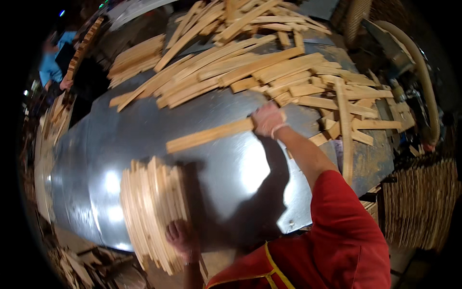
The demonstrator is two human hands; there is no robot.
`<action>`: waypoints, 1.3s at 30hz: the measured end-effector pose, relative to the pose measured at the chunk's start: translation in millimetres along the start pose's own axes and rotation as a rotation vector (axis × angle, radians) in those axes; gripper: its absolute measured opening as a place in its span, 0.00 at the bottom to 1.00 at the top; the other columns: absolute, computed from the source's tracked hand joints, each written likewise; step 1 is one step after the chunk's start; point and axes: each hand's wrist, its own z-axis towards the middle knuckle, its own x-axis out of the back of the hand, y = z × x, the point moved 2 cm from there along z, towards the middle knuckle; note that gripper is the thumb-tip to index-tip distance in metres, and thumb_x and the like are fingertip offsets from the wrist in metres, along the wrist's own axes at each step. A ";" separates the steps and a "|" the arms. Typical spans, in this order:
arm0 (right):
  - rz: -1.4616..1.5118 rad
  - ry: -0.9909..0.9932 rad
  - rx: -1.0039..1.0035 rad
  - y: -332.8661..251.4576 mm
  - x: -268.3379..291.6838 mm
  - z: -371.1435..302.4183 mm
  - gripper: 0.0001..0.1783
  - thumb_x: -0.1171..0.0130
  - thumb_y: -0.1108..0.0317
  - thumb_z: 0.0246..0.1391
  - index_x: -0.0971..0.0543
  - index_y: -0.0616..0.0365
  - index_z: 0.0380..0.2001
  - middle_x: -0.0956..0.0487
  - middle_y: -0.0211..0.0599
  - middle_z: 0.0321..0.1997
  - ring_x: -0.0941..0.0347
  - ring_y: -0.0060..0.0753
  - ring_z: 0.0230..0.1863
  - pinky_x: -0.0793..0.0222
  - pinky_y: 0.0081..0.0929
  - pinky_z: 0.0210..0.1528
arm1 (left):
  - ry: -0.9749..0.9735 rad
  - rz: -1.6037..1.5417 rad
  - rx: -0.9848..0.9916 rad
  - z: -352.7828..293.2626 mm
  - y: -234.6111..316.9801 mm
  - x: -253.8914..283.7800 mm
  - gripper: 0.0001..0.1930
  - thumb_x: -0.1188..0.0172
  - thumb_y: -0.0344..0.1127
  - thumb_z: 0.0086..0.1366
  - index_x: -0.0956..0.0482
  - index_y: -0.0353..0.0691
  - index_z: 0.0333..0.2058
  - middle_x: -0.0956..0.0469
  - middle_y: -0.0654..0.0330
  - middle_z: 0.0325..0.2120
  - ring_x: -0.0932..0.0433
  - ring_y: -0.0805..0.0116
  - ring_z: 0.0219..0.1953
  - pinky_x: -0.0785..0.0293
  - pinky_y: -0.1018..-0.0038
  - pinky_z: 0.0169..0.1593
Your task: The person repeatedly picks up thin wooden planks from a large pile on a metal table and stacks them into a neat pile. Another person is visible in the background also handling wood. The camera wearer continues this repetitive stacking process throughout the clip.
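My right hand (268,119), with a pale band at its wrist, grips the right end of a pale wooden slat (207,135). That slat lies nearly crosswise over the metal tabletop. Close to my body, my left hand (180,238) is curled against the near right side of a stack of wooden slats (153,207). The stacked slats lie side by side, running away from me, their ends slightly uneven. Motion smears the left fingers a little.
A large jumbled heap of slats (231,67) covers the far side of the metal table (130,123). A neater pile (137,55) stands far left. Ribbed hoses (426,82) hang at right, above stacked wood (418,204). Another person (52,62) holds a row of wood at far left.
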 end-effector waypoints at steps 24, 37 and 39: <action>0.868 0.538 -0.941 188.6 -137.0 -244.4 0.43 0.29 0.52 0.51 0.28 0.62 0.67 0.16 0.61 0.53 0.19 0.61 0.55 0.24 0.46 0.58 | -0.171 -0.019 0.001 0.1 8.6 16.6 0.11 0.38 0.42 0.66 0.24 0.44 0.42 0.25 0.56 0.42 0.25 0.49 0.49 0.29 0.50 0.53; 1.361 -0.128 -0.259 -275.4 -82.1 -200.3 0.27 0.38 0.52 0.62 0.21 0.62 0.56 0.15 0.57 0.48 0.17 0.54 0.50 0.23 0.44 0.55 | -0.218 -0.225 -0.127 -30.0 5.2 20.2 0.34 0.31 0.51 0.61 0.25 0.39 0.62 0.28 0.47 0.64 0.34 0.40 0.68 0.40 0.43 0.71; 1.252 -0.190 0.031 -321.9 -78.8 -198.9 0.27 0.38 0.53 0.63 0.22 0.58 0.60 0.16 0.57 0.52 0.19 0.53 0.56 0.24 0.42 0.57 | -0.260 -0.193 -0.113 -35.0 8.1 18.8 0.35 0.33 0.49 0.62 0.26 0.38 0.64 0.29 0.46 0.66 0.35 0.39 0.70 0.41 0.43 0.72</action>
